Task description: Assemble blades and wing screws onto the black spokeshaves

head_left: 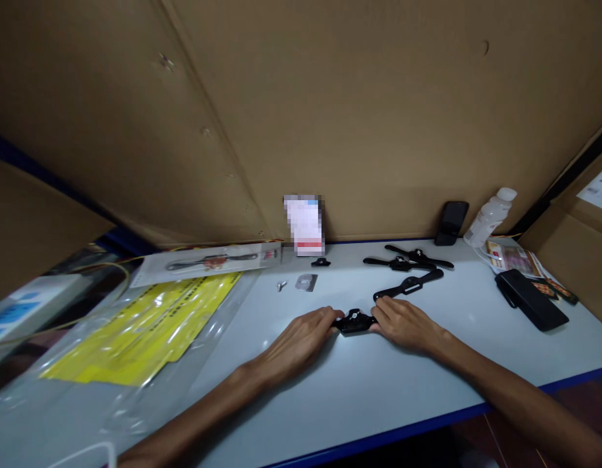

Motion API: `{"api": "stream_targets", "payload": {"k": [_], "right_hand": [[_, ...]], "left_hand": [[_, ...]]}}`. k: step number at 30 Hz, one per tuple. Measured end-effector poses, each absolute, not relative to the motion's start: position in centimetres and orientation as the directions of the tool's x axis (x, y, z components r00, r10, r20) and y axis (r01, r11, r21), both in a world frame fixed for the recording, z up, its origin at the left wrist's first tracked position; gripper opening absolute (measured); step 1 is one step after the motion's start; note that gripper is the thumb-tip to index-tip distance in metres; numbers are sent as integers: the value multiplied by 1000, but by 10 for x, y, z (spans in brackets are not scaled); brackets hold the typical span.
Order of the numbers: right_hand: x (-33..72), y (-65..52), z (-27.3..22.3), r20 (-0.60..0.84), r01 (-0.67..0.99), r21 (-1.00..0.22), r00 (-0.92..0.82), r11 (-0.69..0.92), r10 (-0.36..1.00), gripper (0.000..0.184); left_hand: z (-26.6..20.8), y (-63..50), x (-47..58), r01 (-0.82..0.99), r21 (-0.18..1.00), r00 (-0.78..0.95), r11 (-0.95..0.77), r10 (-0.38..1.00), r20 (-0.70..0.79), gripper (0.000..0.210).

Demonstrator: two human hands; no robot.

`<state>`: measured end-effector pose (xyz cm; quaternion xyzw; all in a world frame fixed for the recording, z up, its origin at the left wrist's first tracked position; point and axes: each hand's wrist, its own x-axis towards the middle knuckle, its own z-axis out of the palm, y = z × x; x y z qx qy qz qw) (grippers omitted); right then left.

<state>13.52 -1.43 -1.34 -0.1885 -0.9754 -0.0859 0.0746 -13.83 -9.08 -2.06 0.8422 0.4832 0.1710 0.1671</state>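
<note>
Forearms (216, 402) lead to a black tool (352, 325); glossy, silver-toned at centre.

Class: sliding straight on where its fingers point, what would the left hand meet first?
The left hand would probably meet the wider middle of the black tool it holds, though depth is unclear.
</note>
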Motion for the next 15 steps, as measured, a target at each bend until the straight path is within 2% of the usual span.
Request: {"api": "stream_targets", "payload": {"k": [10, 12, 15], "right_hand": [[133, -21, -8, 60, 429, 91, -903, 899, 425, 35], [132, -19, -2, 49, 472, 24, -881, 881, 471, 32], [131, -15, 9, 49, 508, -157, -852, 847, 520, 23]], "left_hand": [[-20, -92, -138, 767, 424, 477, -482, 870, 126, 33], [-18, -91, -138, 769, 436, 466, -467, 877, 118, 32], [-16, -91, -139, 768, 465, 442, -440, 890, 111, 33]]}}
